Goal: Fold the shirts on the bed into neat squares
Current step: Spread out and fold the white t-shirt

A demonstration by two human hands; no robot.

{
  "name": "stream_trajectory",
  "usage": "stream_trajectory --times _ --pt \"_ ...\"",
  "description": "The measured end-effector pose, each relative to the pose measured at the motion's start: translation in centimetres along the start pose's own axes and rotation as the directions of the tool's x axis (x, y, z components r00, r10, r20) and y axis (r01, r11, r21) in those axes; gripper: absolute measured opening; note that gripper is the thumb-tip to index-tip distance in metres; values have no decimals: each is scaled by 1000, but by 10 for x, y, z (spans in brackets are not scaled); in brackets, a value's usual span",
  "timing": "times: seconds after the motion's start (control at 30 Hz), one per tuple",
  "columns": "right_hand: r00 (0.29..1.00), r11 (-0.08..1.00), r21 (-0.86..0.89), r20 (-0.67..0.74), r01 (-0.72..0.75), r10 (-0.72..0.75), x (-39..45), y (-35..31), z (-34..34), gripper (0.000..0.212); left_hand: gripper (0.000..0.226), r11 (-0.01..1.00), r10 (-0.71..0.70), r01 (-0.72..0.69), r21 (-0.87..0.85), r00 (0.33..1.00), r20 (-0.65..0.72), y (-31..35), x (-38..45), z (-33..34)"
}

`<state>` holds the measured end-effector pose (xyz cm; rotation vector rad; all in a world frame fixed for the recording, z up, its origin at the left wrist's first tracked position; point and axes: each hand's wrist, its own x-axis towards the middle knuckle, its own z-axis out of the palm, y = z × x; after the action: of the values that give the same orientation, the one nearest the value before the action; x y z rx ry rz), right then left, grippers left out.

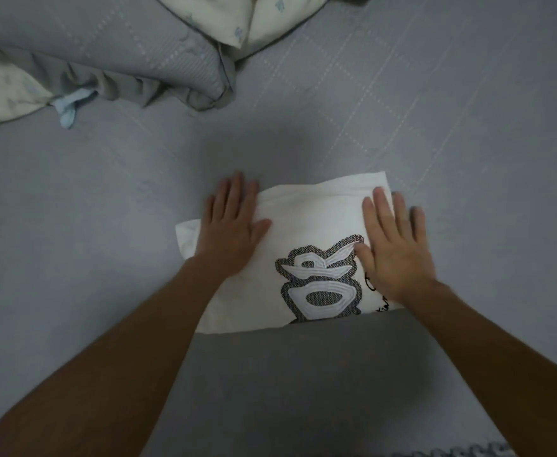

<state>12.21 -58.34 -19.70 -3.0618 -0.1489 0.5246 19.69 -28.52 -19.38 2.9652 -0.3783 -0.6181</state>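
**Two flat hands on one folded shirt**

The left hand point(229, 227) and right hand point(394, 249) lie flat, fingers straight, pressing one folded white shirt point(307, 219) on the grey bed point(452, 110). Its print point(318, 282) shows bold outlined shapes; the small black writing beside it is too small to read. Behind lie one grey pillow point(132, 51) and a pale patterned quilt point(3, 94).

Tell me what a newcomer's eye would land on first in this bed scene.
First the folded white shirt at the centre of the grey bed sheet, its bold grey-and-white graphic facing up. Next the two hands lying flat on it: the left hand over its left edge, the right hand on its right side. Bunched grey and cream bedding lies at the upper left.
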Motion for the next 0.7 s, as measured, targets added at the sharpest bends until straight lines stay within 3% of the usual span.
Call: stream_trajectory --times 0.13,0.2,0.23,0.27,0.3,0.33,0.4,0.47,0.53,0.63,0.7 --pt "952 937 171 30 -305 304 -18 18 -19 78 53 976 -101 91 -196 994 -42 -2 -14 -15" --pt "883 839 336 -41 -429 468 -43 16 -25 64 43 905 -188 208 -370 978 90 -9 -21 -21" --pt "783 684 495 -11 -536 622 -58 12 -25 55 39 849 -248 305 -431 951 185 -14 -25 -23" --pt "644 440 653 97 -616 758 -73 3 -25 50 35 808 -285 379 -451 921 264 -19 -31 -25" --pt "508 163 736 273 -658 817 -86 -13 -25 47 31 788 -301 421 -449 900 316 -23 -38 -24" --pt "456 -27 734 450 -678 768 -99 -32 -23 46 30 775 -308 445 -449 886 347 -26 -48 -22" --pt "535 -169 682 682 -712 499 -115 -76 -18 39 29 713 -317 490 -502 863 394 -26 -70 -10" --pt "627 -181 682 727 -709 282 -124 -115 -16 25 35 608 -321 551 -572 829 457 -19 -98 2" --pt "657 -193 714 698 -674 286 -125 -131 -13 16 38 493 -305 610 -620 789 534 -11 -130 11" --pt "680 -62 769 596 -636 427 -129 -119 -14 16 42 278 -215 673 -685 739 639 3 -177 24" --pt "705 -26 796 551 -605 446 -142 -104 -13 16 32 142 -195 678 -721 734 651 16 -206 37"
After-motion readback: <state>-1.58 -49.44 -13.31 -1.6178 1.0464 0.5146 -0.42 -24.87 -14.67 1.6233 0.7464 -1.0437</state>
